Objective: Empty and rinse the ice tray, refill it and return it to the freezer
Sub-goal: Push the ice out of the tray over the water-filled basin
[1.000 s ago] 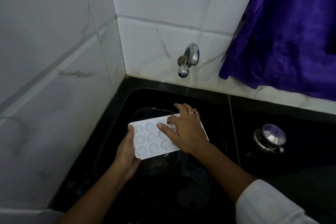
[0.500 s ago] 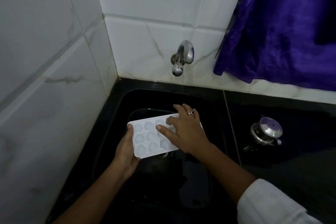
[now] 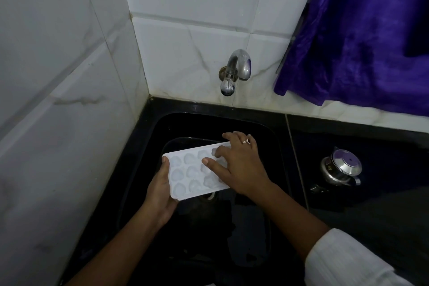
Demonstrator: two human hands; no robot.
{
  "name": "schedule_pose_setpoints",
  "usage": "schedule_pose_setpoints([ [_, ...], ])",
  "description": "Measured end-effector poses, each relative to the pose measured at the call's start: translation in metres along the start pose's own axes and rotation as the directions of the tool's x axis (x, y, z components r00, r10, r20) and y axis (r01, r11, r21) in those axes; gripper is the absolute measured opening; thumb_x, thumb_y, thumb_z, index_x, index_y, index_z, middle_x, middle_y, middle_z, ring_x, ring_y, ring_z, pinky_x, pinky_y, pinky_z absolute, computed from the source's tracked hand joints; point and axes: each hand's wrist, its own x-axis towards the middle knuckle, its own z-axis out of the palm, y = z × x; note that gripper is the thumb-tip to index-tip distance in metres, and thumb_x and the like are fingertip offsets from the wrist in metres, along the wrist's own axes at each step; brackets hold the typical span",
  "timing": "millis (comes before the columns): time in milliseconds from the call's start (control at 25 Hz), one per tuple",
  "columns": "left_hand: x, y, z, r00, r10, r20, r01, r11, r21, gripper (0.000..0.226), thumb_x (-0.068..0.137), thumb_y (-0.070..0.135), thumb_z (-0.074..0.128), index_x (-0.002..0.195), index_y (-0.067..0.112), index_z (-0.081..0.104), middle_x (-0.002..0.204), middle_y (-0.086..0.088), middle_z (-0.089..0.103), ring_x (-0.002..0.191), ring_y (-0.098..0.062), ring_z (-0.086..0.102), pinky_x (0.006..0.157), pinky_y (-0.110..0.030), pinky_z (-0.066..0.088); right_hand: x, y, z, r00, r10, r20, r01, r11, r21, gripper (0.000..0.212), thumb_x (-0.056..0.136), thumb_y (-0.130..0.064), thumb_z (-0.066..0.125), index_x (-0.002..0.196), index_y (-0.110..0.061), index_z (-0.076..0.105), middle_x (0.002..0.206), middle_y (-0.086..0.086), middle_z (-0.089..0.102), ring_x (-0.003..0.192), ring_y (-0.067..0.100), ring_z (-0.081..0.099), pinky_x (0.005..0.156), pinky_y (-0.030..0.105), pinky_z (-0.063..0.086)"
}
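Note:
A white ice tray with rounded cells is held over the black sink, below the wall tap. My left hand grips the tray's left end, thumb on the rim and fingers underneath. My right hand lies on the tray's right half with fingers spread over the cells, the thumb pressing the middle and the other fingers bent at the far edge. A ring shows on one finger. No water runs from the tap. Whether the cells hold ice or water I cannot tell.
White marble tiles close the corner at left and behind. A purple cloth hangs at upper right. A steel pot with a lid stands on the black counter right of the sink. A dark basin rim shows under the tray.
The view has swung slightly to the left. Both hands and the tray keep nearly the same pose over the sink; the right fingers have shifted a little on the cells.

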Motion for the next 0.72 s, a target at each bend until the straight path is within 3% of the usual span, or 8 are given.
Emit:
schedule_pose_setpoints([
  [160, 0.0031, -0.0026, 0.0006, 1.0, -0.013, 0.001, 0.013, 1.0, 0.003, 0.067, 0.106, 0.062, 0.031, 0.138, 0.013, 0.063, 0.126, -0.016, 0.075, 0.111, -0.035, 0.075, 0.086, -0.045, 0.059, 0.007, -0.0025, -0.0025, 1.0, 0.02, 0.006, -0.02, 0.995, -0.1, 0.071, 0.093, -0.078, 0.024, 0.108, -0.033, 0.076, 0.157, 0.006, 0.043, 0.15, 0.031, 0.027, 0.123, 0.059, 0.009],
  [360, 0.0074, 0.0009, -0.001, 1.0, -0.013, -0.004, 0.013, 1.0, 0.001, 0.066, 0.106, 0.062, 0.03, 0.137, 0.015, 0.064, 0.126, -0.015, 0.075, 0.112, -0.035, 0.075, 0.088, -0.047, 0.058, 0.0075, -0.0008, -0.0032, 0.998, 0.013, 0.054, -0.01, 0.998, -0.055, 0.072, 0.091, -0.08, 0.024, 0.119, -0.035, 0.072, 0.164, 0.006, 0.032, 0.154, 0.03, 0.017, 0.124, 0.059, 0.008],
  [480, 0.0088, 0.0011, -0.0014, 1.0, -0.014, -0.012, 0.014, 1.0, 0.002, 0.067, 0.106, 0.062, 0.032, 0.139, 0.013, 0.063, 0.127, -0.016, 0.075, 0.115, -0.036, 0.073, 0.096, -0.05, 0.056, 0.0061, 0.0001, -0.0037, 0.999, 0.028, 0.04, -0.025, 0.997, -0.074, 0.068, 0.093, -0.078, 0.026, 0.12, -0.035, 0.071, 0.162, 0.007, 0.037, 0.153, 0.031, 0.021, 0.123, 0.059, 0.01],
  [720, 0.0091, -0.0009, -0.0018, 1.0, -0.011, -0.011, 0.011, 1.0, -0.002, 0.066, 0.107, 0.062, 0.031, 0.139, 0.013, 0.063, 0.129, -0.016, 0.074, 0.116, -0.037, 0.072, 0.094, -0.05, 0.057, 0.0041, 0.0024, -0.0027, 0.999, 0.009, 0.052, -0.007, 0.999, -0.038, 0.064, 0.096, -0.075, 0.031, 0.121, -0.033, 0.072, 0.159, 0.007, 0.039, 0.151, 0.029, 0.025, 0.124, 0.057, 0.011],
])
